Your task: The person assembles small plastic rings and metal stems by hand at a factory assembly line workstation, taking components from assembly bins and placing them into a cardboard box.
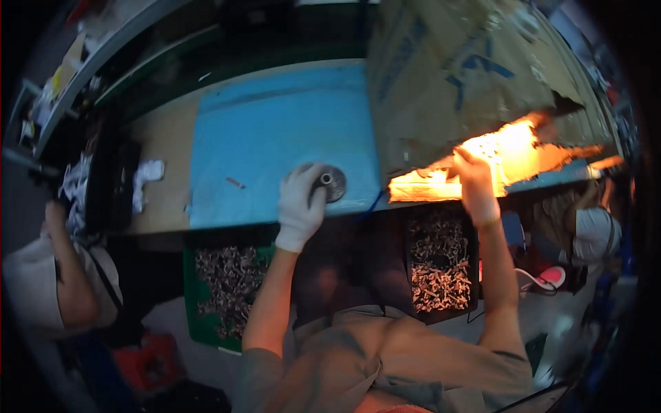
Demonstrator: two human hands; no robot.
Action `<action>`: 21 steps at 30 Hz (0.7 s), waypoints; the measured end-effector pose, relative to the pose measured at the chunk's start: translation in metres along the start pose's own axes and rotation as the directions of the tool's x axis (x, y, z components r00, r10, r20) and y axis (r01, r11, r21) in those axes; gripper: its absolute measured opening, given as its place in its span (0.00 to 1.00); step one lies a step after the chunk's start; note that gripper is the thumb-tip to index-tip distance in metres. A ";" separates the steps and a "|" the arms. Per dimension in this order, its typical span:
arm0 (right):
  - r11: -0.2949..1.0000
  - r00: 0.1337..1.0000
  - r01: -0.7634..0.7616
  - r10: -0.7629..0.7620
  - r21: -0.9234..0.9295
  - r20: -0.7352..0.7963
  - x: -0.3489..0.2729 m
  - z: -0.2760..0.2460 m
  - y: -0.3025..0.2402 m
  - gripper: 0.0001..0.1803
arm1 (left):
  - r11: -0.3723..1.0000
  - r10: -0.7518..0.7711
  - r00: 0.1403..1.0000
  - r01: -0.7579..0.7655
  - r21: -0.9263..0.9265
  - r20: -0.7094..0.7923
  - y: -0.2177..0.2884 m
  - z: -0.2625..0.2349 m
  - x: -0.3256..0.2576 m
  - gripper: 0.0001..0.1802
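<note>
My left hand (300, 206), in a white glove, is curled round the left side of a round metal disc (336, 184) with a ringed centre. The disc is at the blue mat (275, 131); whether it rests there or is lifted I cannot tell. My right hand (478, 184) is at the torn lower opening of a large cardboard box (427, 110), beside a glaring orange-white light. Its fingers are bent but smeared by glare and motion, and whatever they may hold is hidden.
A small reddish strip (235, 183) lies on the mat. Below the table edge are a green bin (191, 303) and a dark bin (475, 303), both with many small metal parts. A person (69, 275) is at the left, another person (593, 230) at the right.
</note>
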State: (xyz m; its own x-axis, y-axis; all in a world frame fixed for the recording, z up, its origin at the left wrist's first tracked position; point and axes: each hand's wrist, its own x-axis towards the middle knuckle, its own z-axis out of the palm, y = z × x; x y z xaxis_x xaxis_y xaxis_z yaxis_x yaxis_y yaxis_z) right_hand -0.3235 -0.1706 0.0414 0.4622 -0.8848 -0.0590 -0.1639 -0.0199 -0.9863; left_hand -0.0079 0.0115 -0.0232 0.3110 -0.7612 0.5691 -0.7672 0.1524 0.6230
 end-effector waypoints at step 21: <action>0.480 0.609 0.755 -0.766 -0.446 0.206 0.006 0.219 0.032 0.14 | 0.995 -0.050 0.998 0.047 -0.091 -0.031 -0.017 -0.004 -0.012 0.22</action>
State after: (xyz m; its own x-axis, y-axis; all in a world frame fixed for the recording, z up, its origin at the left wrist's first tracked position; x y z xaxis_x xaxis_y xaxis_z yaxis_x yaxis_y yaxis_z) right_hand -0.1353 -0.0748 -0.0241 0.5862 -0.4275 0.6882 -0.1185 -0.8855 -0.4492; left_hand 0.0039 0.0201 -0.0386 0.3662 -0.7479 0.5536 -0.6974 0.1733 0.6954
